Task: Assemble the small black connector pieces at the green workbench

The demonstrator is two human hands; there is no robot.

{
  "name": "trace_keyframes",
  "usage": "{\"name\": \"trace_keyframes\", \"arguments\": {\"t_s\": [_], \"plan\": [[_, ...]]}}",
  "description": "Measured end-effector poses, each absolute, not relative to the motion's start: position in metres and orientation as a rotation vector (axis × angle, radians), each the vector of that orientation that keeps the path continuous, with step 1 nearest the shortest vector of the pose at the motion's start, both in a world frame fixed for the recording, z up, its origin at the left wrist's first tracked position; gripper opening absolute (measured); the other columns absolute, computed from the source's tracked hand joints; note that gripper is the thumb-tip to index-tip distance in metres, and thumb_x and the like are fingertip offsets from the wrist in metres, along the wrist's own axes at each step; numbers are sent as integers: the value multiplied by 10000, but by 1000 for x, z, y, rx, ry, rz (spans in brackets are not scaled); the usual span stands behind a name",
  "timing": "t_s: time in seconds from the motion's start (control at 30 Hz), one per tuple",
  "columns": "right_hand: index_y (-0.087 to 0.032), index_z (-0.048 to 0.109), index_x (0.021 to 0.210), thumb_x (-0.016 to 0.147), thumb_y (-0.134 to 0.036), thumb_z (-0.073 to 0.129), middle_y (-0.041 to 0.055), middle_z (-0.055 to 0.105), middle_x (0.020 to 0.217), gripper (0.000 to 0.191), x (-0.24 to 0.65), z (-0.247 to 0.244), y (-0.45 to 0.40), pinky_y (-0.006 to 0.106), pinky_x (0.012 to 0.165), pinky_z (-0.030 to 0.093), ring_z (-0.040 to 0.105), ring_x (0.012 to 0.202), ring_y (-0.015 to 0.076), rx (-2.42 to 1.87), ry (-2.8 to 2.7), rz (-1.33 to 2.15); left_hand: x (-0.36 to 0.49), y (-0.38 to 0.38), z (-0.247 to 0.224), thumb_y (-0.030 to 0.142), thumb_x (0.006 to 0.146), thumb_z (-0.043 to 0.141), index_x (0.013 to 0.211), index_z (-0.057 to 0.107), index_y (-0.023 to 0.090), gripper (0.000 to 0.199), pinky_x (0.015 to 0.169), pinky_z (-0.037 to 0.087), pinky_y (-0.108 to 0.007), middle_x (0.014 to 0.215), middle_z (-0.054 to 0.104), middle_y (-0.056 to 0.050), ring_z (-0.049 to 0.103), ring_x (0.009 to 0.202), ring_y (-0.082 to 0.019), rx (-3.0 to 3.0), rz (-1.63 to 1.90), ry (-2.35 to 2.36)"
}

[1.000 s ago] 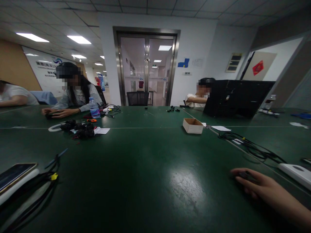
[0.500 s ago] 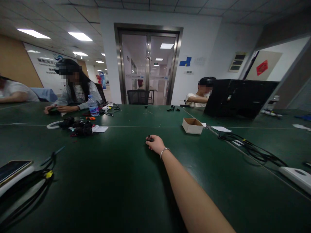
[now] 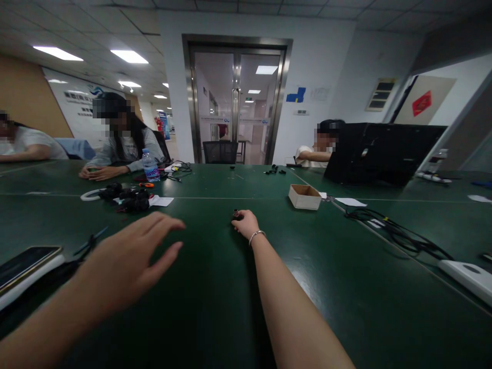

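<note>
My right hand (image 3: 246,223) is stretched out over the green table (image 3: 215,287), its fingers closed round a small black part (image 3: 236,214). Most of that part is covered by the fingers, and its exact kind cannot be made out. A silvery bracelet (image 3: 257,236) circles the right wrist. At the left, my left hand (image 3: 134,251) hovers above the table with thumb and fingers apart, holding nothing. Beyond it lies a cluster of black parts (image 3: 132,197) beside a white ring (image 3: 91,195).
An open cardboard box (image 3: 305,198) stands right of my right hand. A phone (image 3: 31,264) lies at the left edge, black cables (image 3: 400,236) and a white power strip (image 3: 469,277) at the right. Farther back are a water bottle (image 3: 150,166), a monitor (image 3: 384,154) and several seated people.
My left hand has come into view from the lower left, fingers apart. The right hand stays at nearly the same spot, still on the small black part, which now shows more.
</note>
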State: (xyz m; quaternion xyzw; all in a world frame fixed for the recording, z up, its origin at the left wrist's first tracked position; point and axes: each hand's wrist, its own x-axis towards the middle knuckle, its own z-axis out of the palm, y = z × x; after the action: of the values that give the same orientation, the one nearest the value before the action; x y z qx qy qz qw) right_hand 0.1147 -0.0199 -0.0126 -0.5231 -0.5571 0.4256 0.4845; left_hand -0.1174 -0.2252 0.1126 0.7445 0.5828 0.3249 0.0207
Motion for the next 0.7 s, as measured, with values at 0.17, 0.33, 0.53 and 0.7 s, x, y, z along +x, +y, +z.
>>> {"name": "trace_keyframes", "arguments": {"t_s": [0.17,0.33,0.53,0.7], "plan": [[-155,598,798,699,-48,669,-39,585,609,162,112,-13,-23,135,285,359,503,335,63,-1260,-1376,967,-29,-104,88,259,778,548,1231,550,283,453,944,407,-419,1196,556,-103,512,1097,-292,2670,741,1600],[-156,610,827,716,8,554,-63,537,484,206,115,-5,-27,139,322,373,510,356,86,-1288,-1390,940,15,-38,42,281,814,538,1303,497,225,494,978,392,-433,1251,530,-142,501,1140,-296,2248,973,1570],[-133,637,794,719,-56,628,-37,573,543,107,111,-4,-25,153,320,403,516,365,87,-1281,-1400,953,4,-20,-5,196,853,463,970,658,192,227,849,471,-326,999,665,-73,607,928,-196,1826,1339,1400],[-118,631,805,666,-13,685,-42,563,571,183,113,-8,-19,185,407,516,581,418,105,-1148,-1233,1092,-10,-9,-21,254,805,565,911,672,168,173,632,485,-254,870,679,-59,618,735,-161,1545,1408,1227]]}}
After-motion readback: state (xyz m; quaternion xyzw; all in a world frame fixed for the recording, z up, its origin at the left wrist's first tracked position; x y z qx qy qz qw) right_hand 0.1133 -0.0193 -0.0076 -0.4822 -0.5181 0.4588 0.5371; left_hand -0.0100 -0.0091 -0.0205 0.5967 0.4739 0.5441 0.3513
